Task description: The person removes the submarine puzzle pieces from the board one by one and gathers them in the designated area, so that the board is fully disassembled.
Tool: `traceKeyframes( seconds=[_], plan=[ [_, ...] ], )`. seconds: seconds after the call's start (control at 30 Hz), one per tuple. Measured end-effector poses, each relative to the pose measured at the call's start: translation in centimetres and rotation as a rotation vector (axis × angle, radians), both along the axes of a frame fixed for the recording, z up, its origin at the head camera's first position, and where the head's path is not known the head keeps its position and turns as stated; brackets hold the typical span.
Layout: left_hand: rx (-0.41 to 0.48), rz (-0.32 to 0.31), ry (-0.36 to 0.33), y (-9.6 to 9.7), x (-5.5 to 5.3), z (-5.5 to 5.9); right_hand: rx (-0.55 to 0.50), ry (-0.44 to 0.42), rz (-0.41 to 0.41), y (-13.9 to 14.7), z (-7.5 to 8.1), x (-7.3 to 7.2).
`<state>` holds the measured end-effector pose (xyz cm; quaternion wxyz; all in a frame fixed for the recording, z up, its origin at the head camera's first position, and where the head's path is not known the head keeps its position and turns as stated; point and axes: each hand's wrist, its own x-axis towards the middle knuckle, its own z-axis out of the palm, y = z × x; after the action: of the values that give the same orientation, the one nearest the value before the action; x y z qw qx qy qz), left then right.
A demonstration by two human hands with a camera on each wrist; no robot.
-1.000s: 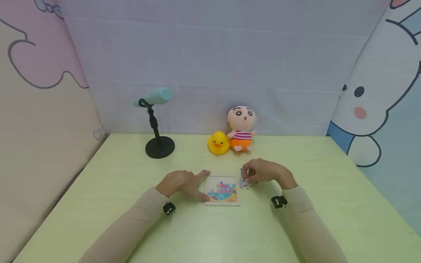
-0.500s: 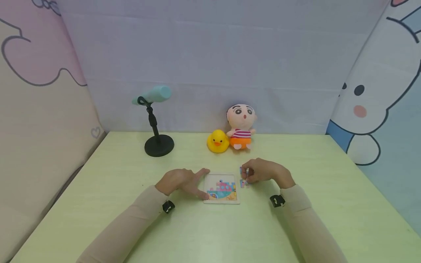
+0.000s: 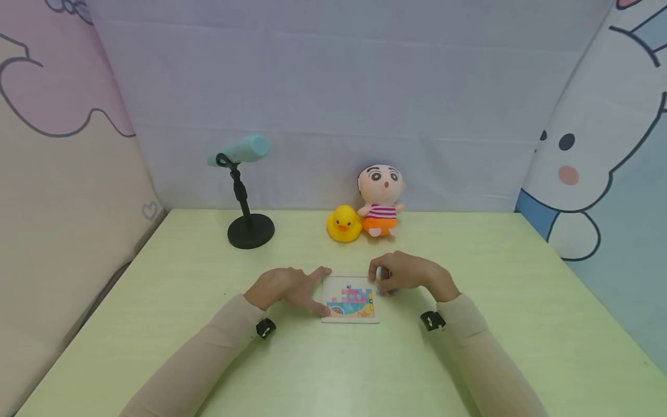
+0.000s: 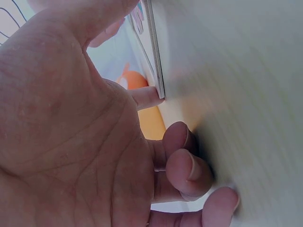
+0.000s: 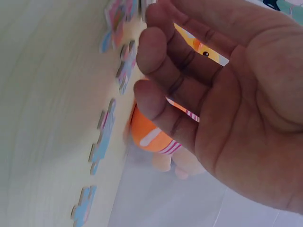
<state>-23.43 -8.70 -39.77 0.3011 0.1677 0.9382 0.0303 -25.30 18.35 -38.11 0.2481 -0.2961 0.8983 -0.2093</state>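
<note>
A square jigsaw board [image 3: 337, 285] lies flat, partly filled with a pink and blue sea picture. My left hand [image 3: 289, 288] steadies its left side, thumb on the near corner and index finger at the far corner. In the left wrist view, the index fingertip touches the board's edge [image 4: 157, 61], and the other fingers bend loosely. At the board's right edge, my right hand [image 3: 406, 272] is curled with thumb and index finger close together, seeming to pinch a puzzle piece; the fingers largely hide it. Loose puzzle pieces [image 5: 103, 137] lie beneath and beside this hand.
A yellow rubber duck [image 3: 344, 225] and a plush doll [image 3: 381, 200] in orange shorts stand behind the board. At the back left, a black stand [image 3: 250, 230] carries a mint-green cylinder [image 3: 245, 149]. A pale wall sheet [image 3: 333, 104] closes the back of the table.
My right hand has shifted slightly left, from over the loose pieces to the board's right edge. The left hand keeps its place on the board. The head view has tilted slightly.
</note>
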Motion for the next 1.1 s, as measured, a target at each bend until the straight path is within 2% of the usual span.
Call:
traceKeyframes(
  seconds=[0.17, 0.4, 0.67, 0.87, 1.1],
  plan=[
    [-0.004, 0.008, -0.004, 0.0, 0.0, 0.0, -0.002, -0.013, 0.017, -1.2, -0.2, 0.3],
    [-0.021, 0.002, 0.009, 0.1, 0.2, 0.2, 0.0, 0.033, 0.075, -2.9, -0.8, 0.9],
    [-0.025, -0.009, 0.028, 0.2, 0.4, 0.4, 0.021, 0.02, 0.057, -4.2, -1.0, 2.0],
    [-0.034, 0.002, 0.026, 0.2, 0.4, 0.3, 0.06, 0.033, 0.027, -4.6, -1.2, 2.3],
    [-0.034, -0.004, 0.029, 0.1, 0.3, 0.3, 0.04, 0.036, 0.011, -4.8, -1.1, 2.4]
  ],
)
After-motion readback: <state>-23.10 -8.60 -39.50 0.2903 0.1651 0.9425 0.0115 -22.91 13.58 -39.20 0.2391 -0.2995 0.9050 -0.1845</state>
